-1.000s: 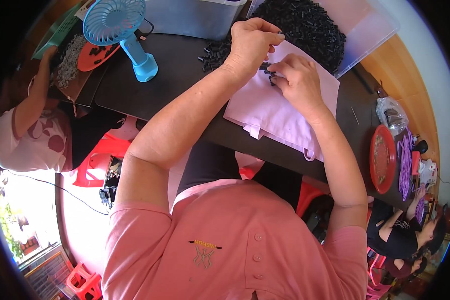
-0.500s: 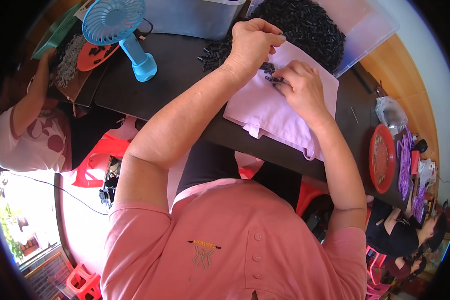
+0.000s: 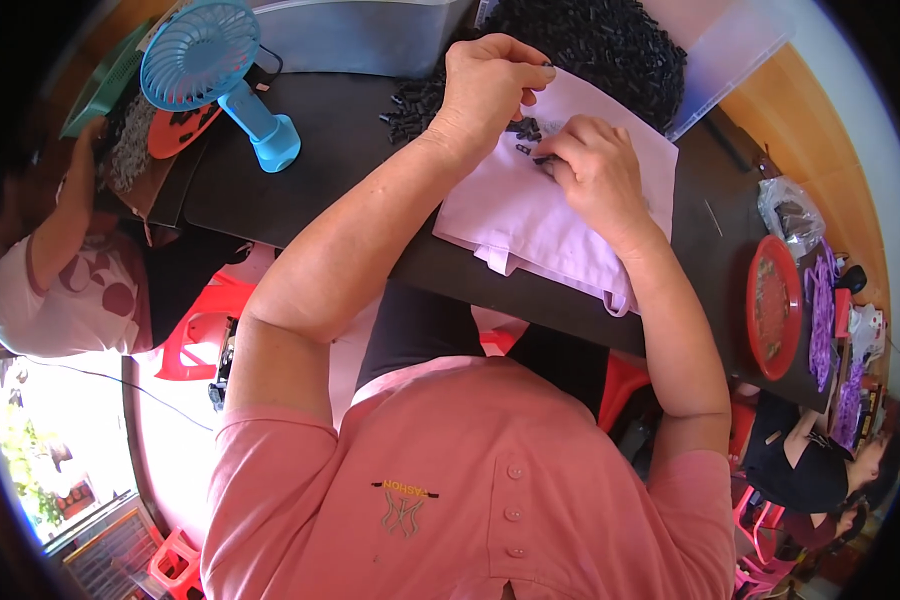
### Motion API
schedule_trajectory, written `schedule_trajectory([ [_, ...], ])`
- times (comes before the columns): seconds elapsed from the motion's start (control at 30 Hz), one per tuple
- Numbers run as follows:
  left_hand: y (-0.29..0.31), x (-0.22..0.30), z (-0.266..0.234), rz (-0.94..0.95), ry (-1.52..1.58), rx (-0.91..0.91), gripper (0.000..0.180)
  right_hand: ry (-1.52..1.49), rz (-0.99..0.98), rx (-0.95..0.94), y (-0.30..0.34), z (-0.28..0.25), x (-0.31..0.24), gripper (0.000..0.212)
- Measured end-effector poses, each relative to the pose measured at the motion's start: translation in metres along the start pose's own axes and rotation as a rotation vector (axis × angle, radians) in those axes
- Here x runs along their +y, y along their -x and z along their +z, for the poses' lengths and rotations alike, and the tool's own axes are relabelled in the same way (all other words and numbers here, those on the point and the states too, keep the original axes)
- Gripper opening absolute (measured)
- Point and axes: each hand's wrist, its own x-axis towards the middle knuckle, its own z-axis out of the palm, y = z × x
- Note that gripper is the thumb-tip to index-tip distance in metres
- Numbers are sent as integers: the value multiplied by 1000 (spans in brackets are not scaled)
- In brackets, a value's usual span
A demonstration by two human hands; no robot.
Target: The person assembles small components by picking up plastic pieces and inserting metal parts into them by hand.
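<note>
A pale pink cloth bag (image 3: pixel 560 235) with short handles lies flat on the dark table. My left hand (image 3: pixel 485 90) is raised over its far left part, thumb and fingers pinched together; a tiny dark bit shows at the tips, too small to make out. Over the middle of the bag, my right hand (image 3: pixel 600 175) has its fingers closed on a small black piece, partly hidden beneath them. Several small black pieces (image 3: pixel 524 130) lie on the cloth between the hands. Beyond them is a large heap of black pieces (image 3: pixel 595 50), which fills a clear plastic bin (image 3: pixel 725 75).
More black pieces (image 3: pixel 405 108) are spilled left of the bag. A blue fan (image 3: pixel 270 140) and a grey tub (image 3: pixel 365 40) stand at the far left. Rightward sit a red tray (image 3: pixel 773 308), a plastic bag (image 3: pixel 792 215) and purple cords (image 3: pixel 821 310). Other people sit at both sides.
The view has shifted slightly, so the table things sit a little differently. My right hand's fingers have drawn slightly away from the small pieces on the cloth. My left hand stays pinched.
</note>
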Motion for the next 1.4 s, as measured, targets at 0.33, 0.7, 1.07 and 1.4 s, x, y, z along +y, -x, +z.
schedule_trajectory([
  [0.33, 0, -12, 5, -13, -80, -67, 14, 59, -34, -26, 5, 1, 5, 11],
  [0.7, 9, -18, 16, 5, -203, -244, 13, -570, 473, 108, 4, -27, 26, 10],
  [1.07, 13, -24, 18, 167, -387, -319, 14, -175, 209, 203, 1, -31, 24, 5],
  [1.4, 14, -15, 18, -54, -188, -372, 16, -477, 363, 266, 2, -32, 25, 6],
])
